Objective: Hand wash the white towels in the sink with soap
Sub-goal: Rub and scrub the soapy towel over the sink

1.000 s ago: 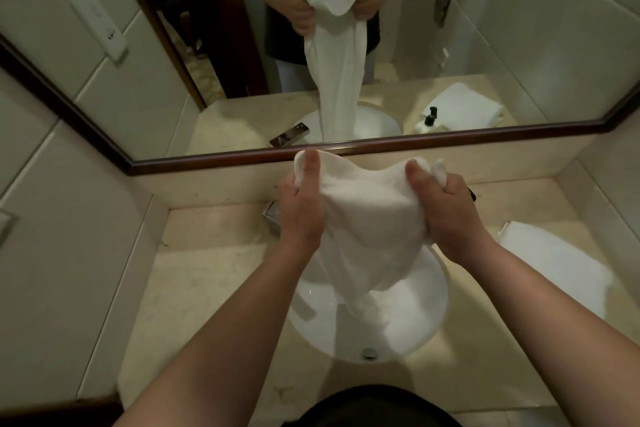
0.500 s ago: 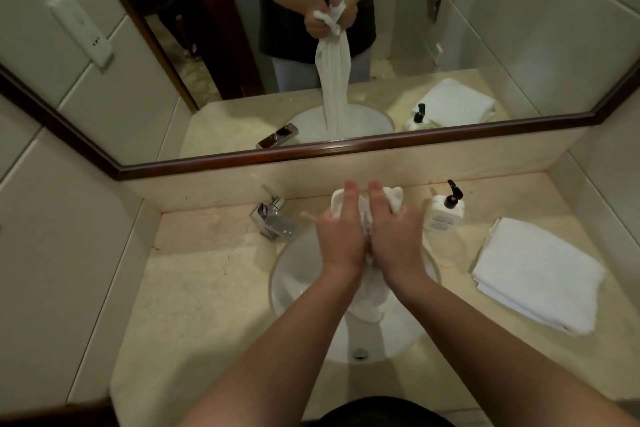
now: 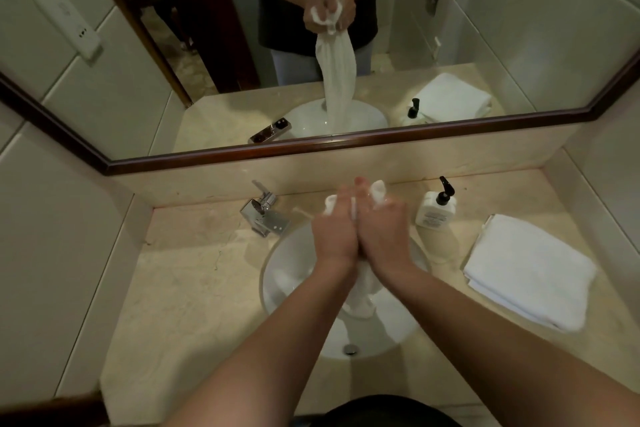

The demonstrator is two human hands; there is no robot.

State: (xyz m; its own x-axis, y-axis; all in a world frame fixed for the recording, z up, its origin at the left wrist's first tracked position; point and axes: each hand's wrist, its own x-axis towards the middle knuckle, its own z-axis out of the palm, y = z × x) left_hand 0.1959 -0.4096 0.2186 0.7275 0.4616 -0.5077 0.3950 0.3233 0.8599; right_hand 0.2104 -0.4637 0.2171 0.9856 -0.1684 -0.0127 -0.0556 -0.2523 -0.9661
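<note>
Both hands (image 3: 360,236) squeeze bunched, soft white towel (image 3: 362,302).

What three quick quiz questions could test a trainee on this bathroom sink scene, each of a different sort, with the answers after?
1. True or false: the folded towel lies on the counter on the person's right, apart from the sink.
2. What does the bunched towel do below the left hand and right hand? A) lies on the counter B) hangs into the sink C) covers the faucet
3. Fill in: the soap bottle has a ____ pump.

Key: 1 true; 2 B; 3 black.
</note>
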